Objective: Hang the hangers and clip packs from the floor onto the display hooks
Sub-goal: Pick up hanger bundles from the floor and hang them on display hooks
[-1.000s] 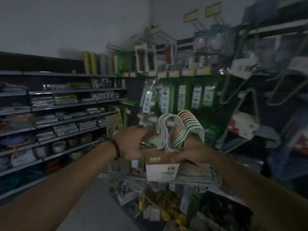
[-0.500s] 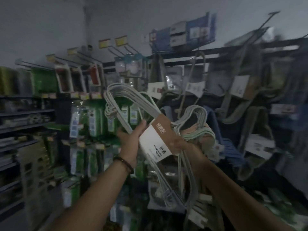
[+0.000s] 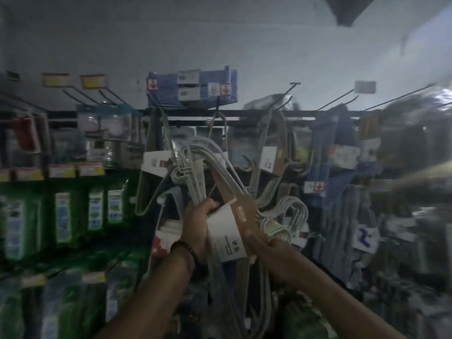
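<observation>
You hold the hanger bundle (image 3: 212, 160) before the display rack, well below the empty hook (image 3: 286, 97). Your left hand (image 3: 197, 227) has its fingers curled round the wires beside the cardboard sleeve (image 3: 226, 234). Your right hand (image 3: 276, 255) pinches the sleeve's lower end. This two-handed grip probably steadies the loose hook ends (image 3: 182, 168) for threading.

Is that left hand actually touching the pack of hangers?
Touching. In the head view the left hand grips the hanger pack, with its fingers curled round the pack's edge.

A dim shop: price tags (image 3: 93, 81), display hooks (image 3: 336, 100), hanging packaged goods (image 3: 96, 209).
</observation>
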Action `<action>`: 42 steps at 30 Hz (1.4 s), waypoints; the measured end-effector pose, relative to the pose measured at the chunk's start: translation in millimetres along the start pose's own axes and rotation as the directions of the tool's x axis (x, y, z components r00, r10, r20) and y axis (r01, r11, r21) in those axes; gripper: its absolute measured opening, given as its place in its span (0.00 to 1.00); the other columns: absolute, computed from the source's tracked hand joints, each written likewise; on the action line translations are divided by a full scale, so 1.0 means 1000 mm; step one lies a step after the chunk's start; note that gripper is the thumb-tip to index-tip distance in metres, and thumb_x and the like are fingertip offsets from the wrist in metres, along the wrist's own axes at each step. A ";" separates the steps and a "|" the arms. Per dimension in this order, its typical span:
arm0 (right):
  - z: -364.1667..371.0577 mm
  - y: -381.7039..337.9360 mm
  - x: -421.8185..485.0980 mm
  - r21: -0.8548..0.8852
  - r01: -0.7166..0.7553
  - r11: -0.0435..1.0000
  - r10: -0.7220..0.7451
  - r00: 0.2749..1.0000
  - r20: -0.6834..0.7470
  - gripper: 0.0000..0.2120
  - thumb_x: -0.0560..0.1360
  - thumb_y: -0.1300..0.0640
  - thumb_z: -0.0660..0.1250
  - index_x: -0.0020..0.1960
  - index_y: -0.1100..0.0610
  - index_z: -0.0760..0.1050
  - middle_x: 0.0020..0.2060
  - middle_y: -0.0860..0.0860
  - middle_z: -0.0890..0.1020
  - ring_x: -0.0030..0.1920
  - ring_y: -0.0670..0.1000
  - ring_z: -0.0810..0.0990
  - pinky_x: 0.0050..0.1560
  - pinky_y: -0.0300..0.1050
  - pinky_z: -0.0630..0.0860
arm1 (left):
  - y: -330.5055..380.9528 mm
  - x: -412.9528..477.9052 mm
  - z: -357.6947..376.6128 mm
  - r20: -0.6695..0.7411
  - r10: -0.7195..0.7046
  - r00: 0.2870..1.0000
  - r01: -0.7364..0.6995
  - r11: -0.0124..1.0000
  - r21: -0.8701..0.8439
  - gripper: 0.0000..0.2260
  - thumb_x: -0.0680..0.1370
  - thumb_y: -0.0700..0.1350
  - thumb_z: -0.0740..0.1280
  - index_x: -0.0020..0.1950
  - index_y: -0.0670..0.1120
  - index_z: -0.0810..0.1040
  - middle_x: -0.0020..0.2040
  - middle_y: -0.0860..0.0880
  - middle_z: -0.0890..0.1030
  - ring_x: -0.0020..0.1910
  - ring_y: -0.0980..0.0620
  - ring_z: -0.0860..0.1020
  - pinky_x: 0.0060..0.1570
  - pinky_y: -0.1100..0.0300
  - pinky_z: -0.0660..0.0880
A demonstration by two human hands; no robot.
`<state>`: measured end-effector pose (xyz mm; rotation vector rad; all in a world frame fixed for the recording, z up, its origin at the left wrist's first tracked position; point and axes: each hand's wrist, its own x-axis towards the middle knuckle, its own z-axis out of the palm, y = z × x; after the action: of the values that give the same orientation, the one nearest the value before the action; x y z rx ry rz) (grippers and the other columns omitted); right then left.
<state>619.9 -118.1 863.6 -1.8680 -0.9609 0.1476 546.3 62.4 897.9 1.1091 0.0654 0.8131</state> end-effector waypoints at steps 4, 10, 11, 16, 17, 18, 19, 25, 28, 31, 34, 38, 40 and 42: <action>-0.038 -0.032 -0.002 -0.798 -0.174 0.577 -0.209 0.913 -0.351 0.23 0.78 0.32 0.57 0.49 0.51 0.76 0.40 0.49 0.82 0.39 0.53 0.83 0.42 0.51 0.82 | -0.004 0.017 0.024 0.052 0.117 0.992 -0.125 0.973 0.194 0.08 0.73 0.39 0.72 0.37 0.44 0.75 0.30 0.46 0.76 0.26 0.50 0.77 0.28 0.59 0.73; -0.088 -0.059 0.038 -0.623 -0.028 0.781 -0.331 0.828 -0.452 0.29 0.74 0.30 0.65 0.67 0.47 0.69 0.54 0.49 0.82 0.51 0.56 0.83 0.52 0.57 0.82 | -0.024 0.031 0.055 0.217 0.144 0.965 -0.186 0.964 0.188 0.15 0.65 0.50 0.79 0.49 0.47 0.84 0.38 0.46 0.85 0.34 0.45 0.85 0.32 0.54 0.80; -0.094 -0.058 0.045 -0.599 0.014 0.800 -0.349 0.823 -0.448 0.26 0.74 0.33 0.67 0.64 0.46 0.70 0.49 0.48 0.83 0.48 0.56 0.84 0.49 0.55 0.82 | -0.025 0.030 0.061 0.256 0.138 0.957 -0.196 0.956 0.218 0.17 0.63 0.54 0.80 0.47 0.48 0.85 0.40 0.43 0.86 0.37 0.41 0.86 0.35 0.49 0.82; -0.112 -0.035 0.079 -0.504 0.139 0.852 -0.408 0.779 -0.475 0.06 0.76 0.43 0.69 0.45 0.42 0.74 0.35 0.41 0.81 0.36 0.42 0.80 0.35 0.43 0.75 | -0.039 0.043 0.085 0.375 0.129 0.918 -0.249 0.923 0.294 0.20 0.66 0.62 0.81 0.49 0.51 0.87 0.46 0.42 0.88 0.44 0.39 0.87 0.44 0.41 0.85; -0.117 -0.028 0.085 -0.499 0.136 0.856 -0.397 0.790 -0.467 0.07 0.77 0.45 0.69 0.42 0.43 0.73 0.35 0.42 0.81 0.35 0.43 0.80 0.36 0.44 0.76 | -0.040 0.045 0.088 0.411 0.115 0.904 -0.262 0.910 0.322 0.21 0.66 0.67 0.79 0.48 0.53 0.88 0.44 0.47 0.88 0.43 0.45 0.88 0.41 0.48 0.85; -0.124 -0.022 0.091 -0.501 0.136 0.855 -0.393 0.799 -0.455 0.08 0.78 0.47 0.69 0.41 0.43 0.73 0.35 0.43 0.80 0.35 0.43 0.80 0.36 0.45 0.77 | -0.042 0.051 0.090 0.440 0.110 0.891 -0.294 0.878 0.378 0.23 0.65 0.74 0.76 0.44 0.56 0.87 0.42 0.53 0.88 0.40 0.53 0.87 0.39 0.56 0.83; -0.131 -0.017 0.096 -0.504 0.144 0.852 -0.397 0.804 -0.442 0.09 0.79 0.48 0.68 0.40 0.44 0.74 0.35 0.43 0.80 0.34 0.43 0.80 0.36 0.46 0.78 | -0.040 0.055 0.092 0.421 0.096 0.902 -0.298 0.843 0.447 0.26 0.62 0.80 0.70 0.39 0.58 0.85 0.38 0.59 0.85 0.37 0.61 0.84 0.37 0.62 0.81; -0.195 -0.001 0.129 -0.542 0.174 0.822 -0.430 0.815 -0.390 0.14 0.83 0.47 0.64 0.41 0.51 0.76 0.36 0.51 0.82 0.36 0.53 0.82 0.37 0.54 0.82 | -0.033 0.113 0.097 0.238 0.069 0.969 -0.232 0.586 0.777 0.45 0.56 0.90 0.53 0.31 0.47 0.78 0.33 0.41 0.78 0.36 0.42 0.82 0.41 0.51 0.77; -0.236 0.006 0.156 -0.514 0.153 0.844 -0.411 0.799 -0.438 0.16 0.84 0.47 0.64 0.39 0.52 0.76 0.36 0.54 0.81 0.36 0.53 0.81 0.33 0.46 0.75 | -0.026 0.138 0.100 0.253 0.184 0.950 -0.312 0.519 0.796 0.37 0.61 0.85 0.62 0.36 0.51 0.82 0.32 0.46 0.80 0.35 0.47 0.83 0.38 0.54 0.75; -0.263 0.009 0.192 -0.538 0.098 0.837 -0.371 0.824 -0.428 0.17 0.84 0.47 0.64 0.40 0.54 0.75 0.36 0.54 0.80 0.34 0.52 0.80 0.32 0.45 0.75 | -0.010 0.157 0.110 0.351 0.274 0.895 -0.440 0.411 0.799 0.08 0.74 0.67 0.71 0.41 0.66 0.83 0.35 0.60 0.83 0.33 0.61 0.83 0.34 0.60 0.78; -0.276 0.005 0.225 -0.641 0.080 0.763 -0.369 0.869 -0.331 0.19 0.85 0.45 0.60 0.40 0.54 0.73 0.37 0.54 0.80 0.34 0.50 0.79 0.31 0.41 0.70 | 0.011 0.166 0.124 0.437 0.403 0.804 -0.540 0.187 0.821 0.10 0.77 0.65 0.67 0.40 0.65 0.83 0.35 0.59 0.85 0.30 0.58 0.83 0.28 0.69 0.75; -0.281 -0.014 0.249 -0.856 0.124 0.502 -0.424 0.898 -0.118 0.14 0.82 0.48 0.66 0.57 0.59 0.77 0.46 0.53 0.79 0.47 0.54 0.83 0.48 0.48 0.82 | 0.034 0.172 0.147 0.541 0.422 0.728 -0.600 0.009 0.800 0.12 0.77 0.60 0.72 0.33 0.67 0.82 0.31 0.65 0.82 0.29 0.65 0.81 0.30 0.73 0.73; -0.281 -0.024 0.258 -0.857 0.119 0.501 -0.418 0.900 -0.120 0.09 0.81 0.52 0.69 0.51 0.58 0.77 0.47 0.53 0.81 0.46 0.53 0.83 0.52 0.51 0.84 | 0.045 0.178 0.159 0.599 0.323 0.733 -0.628 -0.018 0.778 0.16 0.75 0.66 0.69 0.35 0.58 0.84 0.32 0.57 0.84 0.30 0.61 0.81 0.31 0.68 0.76; -0.277 -0.034 0.263 -0.833 0.069 0.549 -0.399 0.897 -0.188 0.06 0.81 0.55 0.69 0.47 0.55 0.75 0.49 0.55 0.83 0.45 0.54 0.82 0.52 0.52 0.83 | 0.054 0.185 0.166 0.638 0.251 0.728 -0.652 -0.031 0.757 0.25 0.73 0.71 0.66 0.37 0.49 0.84 0.35 0.50 0.85 0.32 0.55 0.82 0.38 0.59 0.80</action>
<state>913.9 -132.5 1108.8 -2.4229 -1.1004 -0.9592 720.6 58.2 1082.6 2.7177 -0.0993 1.2333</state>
